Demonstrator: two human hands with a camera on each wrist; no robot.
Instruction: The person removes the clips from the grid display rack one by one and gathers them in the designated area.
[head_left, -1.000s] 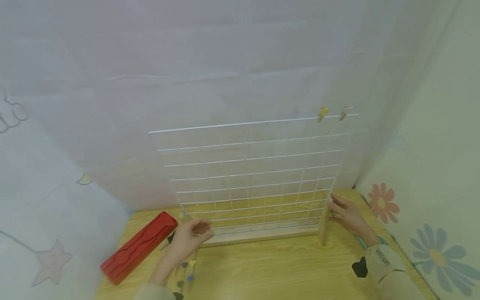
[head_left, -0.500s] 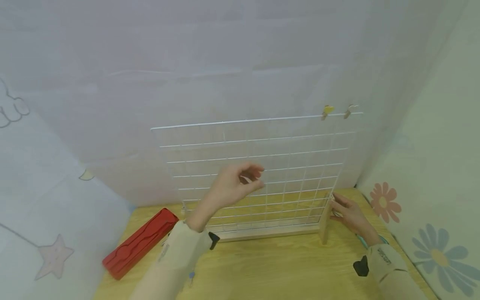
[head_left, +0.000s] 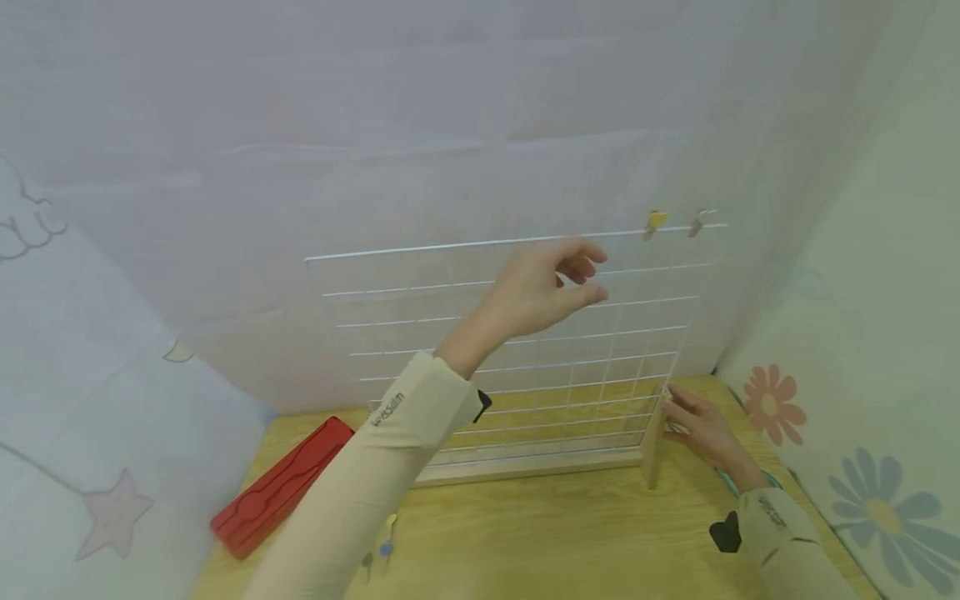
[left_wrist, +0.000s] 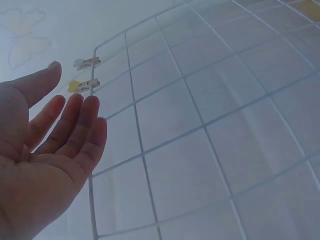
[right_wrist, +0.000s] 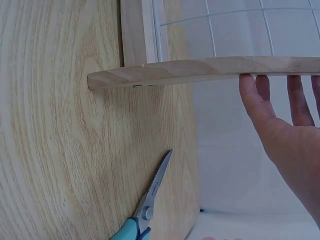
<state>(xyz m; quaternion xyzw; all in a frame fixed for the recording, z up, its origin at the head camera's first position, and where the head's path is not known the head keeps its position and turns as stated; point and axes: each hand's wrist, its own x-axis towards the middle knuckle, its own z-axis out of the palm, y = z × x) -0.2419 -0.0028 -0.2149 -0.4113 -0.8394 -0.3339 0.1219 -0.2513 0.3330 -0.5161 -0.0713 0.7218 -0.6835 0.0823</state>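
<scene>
A white wire grid panel (head_left: 525, 342) stands upright in a wooden base (head_left: 540, 467). Two wooden clothespins sit on its top wire near the right end: one with a yellow heart (head_left: 656, 221), one with a whitish top (head_left: 698, 222). My left hand (head_left: 543, 283) is raised in front of the upper grid, fingers loosely bent and nothing in them, to the left of the clothespins. Beside the right end, my right hand (head_left: 703, 433) rests its fingertips against the outer face of the wooden side post (right_wrist: 210, 67).
A red case (head_left: 281, 487) lies on the table at left. Several heart-topped clips, one blue (head_left: 386, 549), lie near the front, partly behind the left sleeve. Scissors with teal handles (right_wrist: 145, 212) lie beside the stand's right side. Fabric walls (head_left: 480, 108) enclose the table (head_left: 540, 542).
My left hand has risen from the base's left end, up and to the right across the grid, toward the top wire. The right hand has stayed at the side post.
</scene>
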